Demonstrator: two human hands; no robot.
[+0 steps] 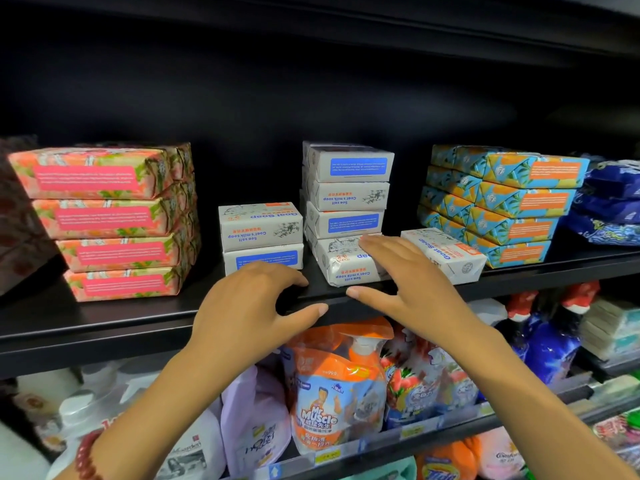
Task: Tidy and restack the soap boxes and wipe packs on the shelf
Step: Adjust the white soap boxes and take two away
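Reaching over the shelf's [104, 317] front edge, both hands had their fingers apart and gripped nothing. The left hand [249, 306] had bent fingertips just in front of the lower box of the two-box stack [261, 233] of white soap. The right hand [408, 282] lay flat, with straight fingers on the skewed box [341, 268] at the bottom of the four-high stack [348, 188] and the thumb out along the front edge. Just right of those fingers lay a loose box [446, 256], angled. Pink boxes [114, 220] stood stacked toward the left end, blue-orange boxes [502, 202] toward the right, with dark wipe packs [609, 202] at the right end.
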